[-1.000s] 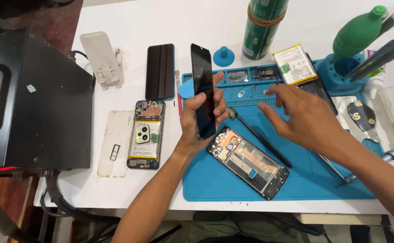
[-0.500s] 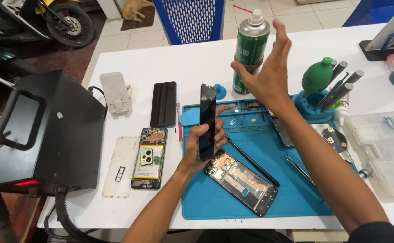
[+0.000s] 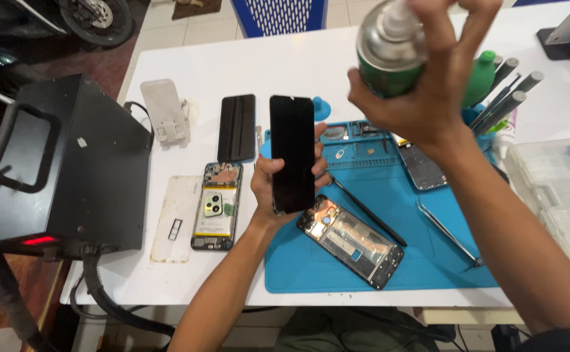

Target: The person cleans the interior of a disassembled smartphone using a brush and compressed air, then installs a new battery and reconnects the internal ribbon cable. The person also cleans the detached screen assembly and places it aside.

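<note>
My left hand [image 3: 278, 186] grips a black phone screen panel [image 3: 292, 151], held upright with its dark glass facing me, over the left edge of the blue work mat [image 3: 428, 261]. My right hand [image 3: 428, 85] is raised above the mat and closed around a green spray can [image 3: 389, 49] with a white nozzle. Below the screen, an opened phone frame [image 3: 352, 240] lies slanted on the mat. An opened phone with a yellow-labelled battery [image 3: 215, 205] lies on the white table left of my left hand.
A black box machine [image 3: 70, 163] with a handle fills the left side. A clear phone case [image 3: 174, 218], a white stand [image 3: 166, 112] and another black panel [image 3: 237, 127] lie on the table. Tweezers [image 3: 448, 231], a black spudger [image 3: 368, 212], a green blower [image 3: 482, 78] and a clear plastic box [image 3: 555, 192] sit at right.
My right hand went from the mat to the back of the table, took hold of the green spray can and lifted it toward me. The left hand keeps the screen upright.
</note>
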